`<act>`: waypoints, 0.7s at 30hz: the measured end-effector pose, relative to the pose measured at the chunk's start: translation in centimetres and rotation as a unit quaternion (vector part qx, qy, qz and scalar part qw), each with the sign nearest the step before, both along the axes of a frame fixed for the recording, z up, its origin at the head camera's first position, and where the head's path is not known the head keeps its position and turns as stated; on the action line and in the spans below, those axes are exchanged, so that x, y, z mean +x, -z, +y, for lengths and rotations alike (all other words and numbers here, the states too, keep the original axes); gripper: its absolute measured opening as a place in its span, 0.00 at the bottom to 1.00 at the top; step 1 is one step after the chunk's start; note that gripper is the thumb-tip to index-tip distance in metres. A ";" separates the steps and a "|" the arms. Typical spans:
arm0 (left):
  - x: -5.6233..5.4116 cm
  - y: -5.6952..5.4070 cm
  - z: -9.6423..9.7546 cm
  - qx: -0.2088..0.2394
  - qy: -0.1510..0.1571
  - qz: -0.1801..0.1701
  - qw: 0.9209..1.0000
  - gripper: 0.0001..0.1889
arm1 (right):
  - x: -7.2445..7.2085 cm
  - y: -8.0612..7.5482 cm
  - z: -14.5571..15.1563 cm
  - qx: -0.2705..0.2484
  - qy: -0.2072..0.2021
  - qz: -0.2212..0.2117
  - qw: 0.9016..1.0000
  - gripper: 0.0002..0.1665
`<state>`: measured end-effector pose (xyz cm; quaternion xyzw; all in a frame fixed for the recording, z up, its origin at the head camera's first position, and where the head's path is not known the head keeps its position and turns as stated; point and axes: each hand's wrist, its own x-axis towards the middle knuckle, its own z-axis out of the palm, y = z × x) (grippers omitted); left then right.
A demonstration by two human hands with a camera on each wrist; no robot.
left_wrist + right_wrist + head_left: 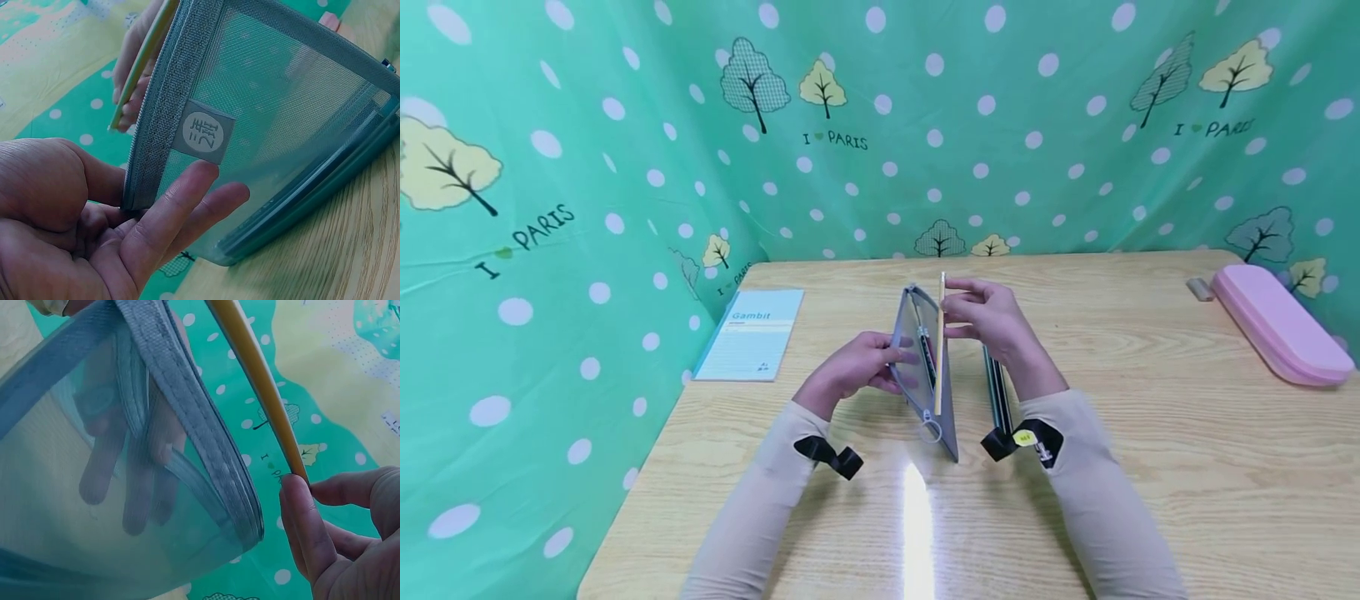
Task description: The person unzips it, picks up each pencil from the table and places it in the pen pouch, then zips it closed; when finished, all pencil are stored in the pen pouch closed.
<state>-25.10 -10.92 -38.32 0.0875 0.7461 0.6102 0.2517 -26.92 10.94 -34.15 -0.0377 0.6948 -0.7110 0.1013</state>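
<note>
Left hand (868, 362): fingers clamped on zippered mesh pouch (950, 425). Right hand (988, 312): fingers pinching yellow pencil (940, 358) just beside pouch opening. Pink case (1277, 321) far right on bench (1210, 483).

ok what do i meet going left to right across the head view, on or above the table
Blue notebook, left hand, grey mesh pouch, right hand, small grey block, pink case.

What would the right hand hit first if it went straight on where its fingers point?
Past the pencil it pinches, the right hand would probably meet the pouch first, though the head view leaves depth unclear.
</note>
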 end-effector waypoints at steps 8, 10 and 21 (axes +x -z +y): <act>0.1 0.0 -0.1 0.007 0.001 -0.001 1.000 0.24 | -0.3 -0.3 -1.2 -0.012 -0.002 0.010 1.000 0.30; 0.1 0.0 -0.3 0.010 -0.001 0.001 1.000 0.24 | -0.4 -0.4 -1.3 -0.010 0.000 0.011 1.000 0.30; 0.6 -0.2 -0.5 0.000 -0.003 0.004 1.000 0.23 | 0.0 -0.2 -1.4 0.000 0.021 0.020 1.000 0.31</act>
